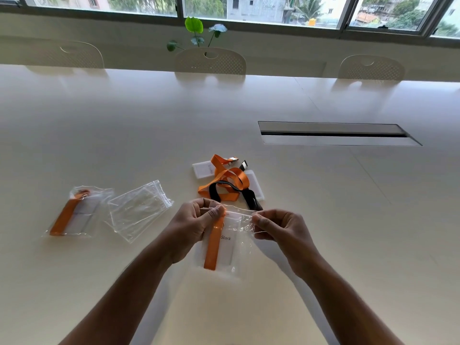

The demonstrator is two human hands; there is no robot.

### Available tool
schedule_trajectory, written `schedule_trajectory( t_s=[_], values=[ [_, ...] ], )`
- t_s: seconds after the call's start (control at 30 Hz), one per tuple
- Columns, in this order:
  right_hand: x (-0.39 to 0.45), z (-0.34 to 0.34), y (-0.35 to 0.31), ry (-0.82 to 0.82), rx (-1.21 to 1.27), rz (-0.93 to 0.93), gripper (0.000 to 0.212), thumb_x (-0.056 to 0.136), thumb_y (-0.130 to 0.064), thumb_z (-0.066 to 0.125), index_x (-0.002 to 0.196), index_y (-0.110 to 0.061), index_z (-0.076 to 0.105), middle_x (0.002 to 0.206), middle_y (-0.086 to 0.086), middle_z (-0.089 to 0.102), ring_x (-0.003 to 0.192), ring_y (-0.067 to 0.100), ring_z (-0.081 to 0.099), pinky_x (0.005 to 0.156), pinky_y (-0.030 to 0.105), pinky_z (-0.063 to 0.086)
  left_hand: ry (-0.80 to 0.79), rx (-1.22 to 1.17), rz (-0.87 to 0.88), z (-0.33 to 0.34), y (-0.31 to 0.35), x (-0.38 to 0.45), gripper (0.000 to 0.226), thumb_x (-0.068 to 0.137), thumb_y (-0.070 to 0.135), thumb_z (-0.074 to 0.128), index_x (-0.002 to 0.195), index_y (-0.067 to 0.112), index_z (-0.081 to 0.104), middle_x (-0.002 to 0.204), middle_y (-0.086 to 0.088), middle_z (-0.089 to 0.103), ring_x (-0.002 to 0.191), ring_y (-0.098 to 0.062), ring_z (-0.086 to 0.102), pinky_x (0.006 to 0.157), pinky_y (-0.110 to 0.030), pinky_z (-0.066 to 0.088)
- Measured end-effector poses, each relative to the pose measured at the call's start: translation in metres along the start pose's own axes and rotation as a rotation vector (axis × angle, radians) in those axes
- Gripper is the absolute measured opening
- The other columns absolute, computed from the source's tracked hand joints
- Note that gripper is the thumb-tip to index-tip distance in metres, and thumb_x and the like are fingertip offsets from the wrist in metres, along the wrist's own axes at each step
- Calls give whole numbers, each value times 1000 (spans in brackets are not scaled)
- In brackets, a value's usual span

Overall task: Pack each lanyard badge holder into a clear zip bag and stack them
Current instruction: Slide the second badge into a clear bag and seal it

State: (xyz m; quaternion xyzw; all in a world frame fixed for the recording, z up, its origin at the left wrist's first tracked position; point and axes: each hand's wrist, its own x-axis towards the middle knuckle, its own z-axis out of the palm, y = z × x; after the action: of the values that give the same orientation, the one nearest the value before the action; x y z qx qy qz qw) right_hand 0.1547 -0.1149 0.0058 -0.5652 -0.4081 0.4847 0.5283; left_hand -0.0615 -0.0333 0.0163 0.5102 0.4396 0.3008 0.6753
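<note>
While the left hand [193, 226] and right hand [278, 232] pinch the top edge of a clear bag [225, 245], fingers curled, its badge reads "Stark". The bag sits at 6 o'clock on the white desk [323, 195]; loose lanyards [227, 180] at 12; chairs [210, 61] and windows [261, 8] beyond.

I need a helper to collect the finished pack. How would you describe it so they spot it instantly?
On the white table, look at the far left of the items. The finished pack lies flat there, beside the empty zip bags; unlike them, it holds an orange lanyard, and no hand touches it.
</note>
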Motion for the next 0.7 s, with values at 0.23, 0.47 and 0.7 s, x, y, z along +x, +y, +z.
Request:
schedule_trajectory(
  t_s=[0.23, 0.47, 0.7],
  values=[
    [7, 7, 0, 27, -106, -60, 22, 88, -31, 72, 90, -10, 76, 80, 7, 77, 75, 19, 73, 72, 26, 62, -15, -20, 7, -3, -1, -3, 42, 79, 32, 69, 114, 8, 66, 96, -9, 79, 91, -26, 76, 73, -36, 63],
    [11, 12, 3, 19, -140, -68, 12, 97, -18, 67, 92, -11, 74, 81, 6, 76, 76, 17, 72, 73, 26, 61, 32, -7, 35, -5, -5, -4, 41, 79, 32, 70, 112, 8, 69, 94, -9, 79, 91, -27, 76, 75, -38, 64],
    [11, 16, -1, -16, -192, -91, 12, 91, -25, 75, 87, -13, 76, 80, 3, 77, 75, 19, 73, 70, 26, 62, 36, 13, 66, -3, -4, -6, 42, 78, 34, 70, 112, 9, 69, 96, -8, 79, 92, -27, 76, 76, -39, 64]
  ],
)
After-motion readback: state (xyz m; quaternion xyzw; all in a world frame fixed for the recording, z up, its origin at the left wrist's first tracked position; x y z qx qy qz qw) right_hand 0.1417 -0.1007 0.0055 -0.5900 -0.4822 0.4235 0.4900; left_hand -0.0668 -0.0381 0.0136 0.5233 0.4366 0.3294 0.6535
